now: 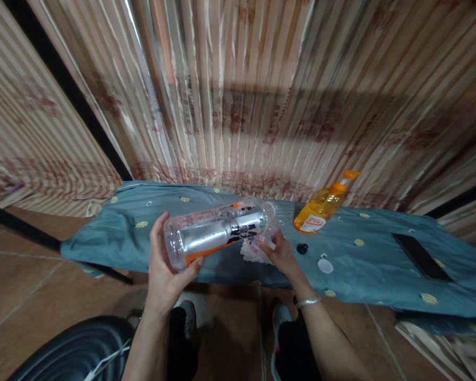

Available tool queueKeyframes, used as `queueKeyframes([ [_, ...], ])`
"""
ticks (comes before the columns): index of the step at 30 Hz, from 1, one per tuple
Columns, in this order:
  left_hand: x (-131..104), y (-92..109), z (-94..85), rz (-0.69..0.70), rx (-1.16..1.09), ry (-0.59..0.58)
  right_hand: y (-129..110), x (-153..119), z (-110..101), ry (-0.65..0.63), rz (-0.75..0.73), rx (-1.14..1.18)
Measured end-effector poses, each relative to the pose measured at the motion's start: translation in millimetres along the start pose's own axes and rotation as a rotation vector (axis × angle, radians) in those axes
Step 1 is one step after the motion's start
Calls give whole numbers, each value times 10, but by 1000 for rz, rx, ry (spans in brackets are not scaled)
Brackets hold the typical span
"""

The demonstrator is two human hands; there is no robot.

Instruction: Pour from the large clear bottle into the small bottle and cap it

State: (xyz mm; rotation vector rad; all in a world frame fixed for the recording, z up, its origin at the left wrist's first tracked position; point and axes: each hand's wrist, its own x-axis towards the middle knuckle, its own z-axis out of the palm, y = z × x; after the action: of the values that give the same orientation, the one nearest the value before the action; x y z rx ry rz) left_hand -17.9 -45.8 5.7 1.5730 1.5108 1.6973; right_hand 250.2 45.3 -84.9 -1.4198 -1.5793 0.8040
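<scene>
A clear plastic bottle (206,233) with a silver, black and orange label lies tilted in the air above the cloth-covered table, its neck toward the right. My left hand (164,264) is wrapped round the bottle's base end. At the neck end, my right hand (280,251) pinches a crumpled whitish cloth or tissue (256,251) with pink marks, close against the bottle. Whether those fingers also grip the bottle is hard to make out. On the table near my right hand lie a small black cap (302,248) and a white round disc (325,265).
A pump bottle of orange liquid (319,209) stands at the back right. Farther right lies a black phone (422,257). The table wears a blue-green cloth (365,270). Behind it hangs a striped curtain (238,116). A black ribbed round object (75,352) is at lower left.
</scene>
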Motion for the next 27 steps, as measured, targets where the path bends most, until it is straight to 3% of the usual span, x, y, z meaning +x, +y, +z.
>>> queueKeyframes([
  [11,9,82,42,-60,-52,29,57,14,4,8,-32,-4],
  [27,20,91,42,-39,-56,41,87,13,19,18,-37,-18],
])
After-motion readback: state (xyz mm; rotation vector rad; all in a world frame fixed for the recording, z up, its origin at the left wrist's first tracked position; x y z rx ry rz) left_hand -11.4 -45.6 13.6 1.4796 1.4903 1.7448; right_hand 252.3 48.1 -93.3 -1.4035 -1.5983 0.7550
